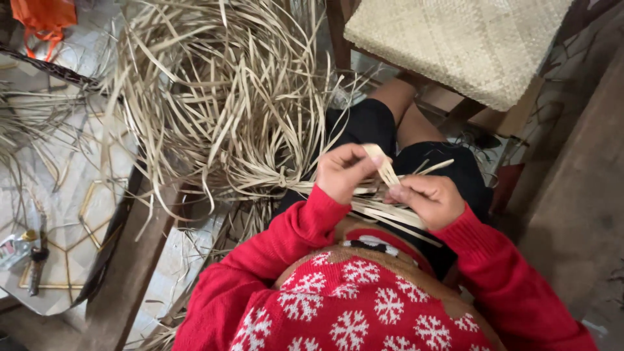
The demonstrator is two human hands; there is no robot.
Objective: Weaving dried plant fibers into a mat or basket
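Observation:
My left hand (342, 171) and my right hand (430, 198) meet over my lap, both pinching pale dried leaf strips (387, 170). One flat strip stands up between the thumbs. More strips (390, 213) fan out under my right hand and across my black shorts. A tied bundle runs from my left hand into a big loose heap of the same strips (221, 97) at the upper left. My sleeves are red, and the sweater has white snowflakes.
A woven mat panel (468, 39) lies on a wooden frame ahead of my knees. At the left, patterned floor covering (71, 195) holds a small tool (38, 260) and scattered strips. An orange bag (44, 18) hangs at the top left. A wooden plank (136, 260) runs beside my left arm.

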